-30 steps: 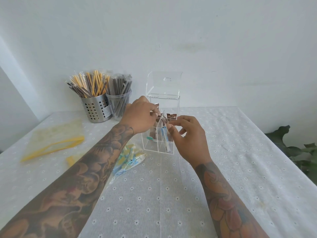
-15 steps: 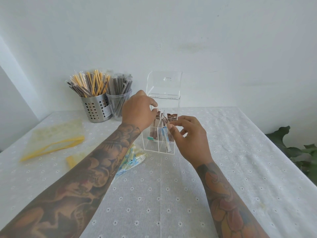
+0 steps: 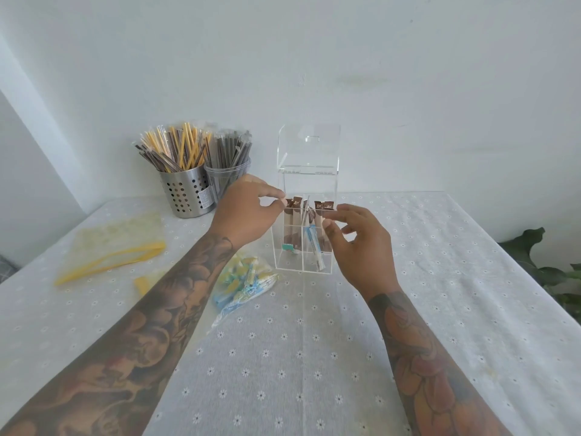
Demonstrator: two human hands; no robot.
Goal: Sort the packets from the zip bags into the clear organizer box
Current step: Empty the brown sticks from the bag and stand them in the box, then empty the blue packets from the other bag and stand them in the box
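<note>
Both hands at organizer box (image 3: pixel 303 247) | left hand (image 3: pixel 248 212) lowered onto brown packets (image 3: pixel 294 205)

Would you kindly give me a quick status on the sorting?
Left hand pinching brown packets at box rim. Right hand pinching brown packet on its side. Bag of blue and yellow packets still unsorted. Nothing blocking.
</note>
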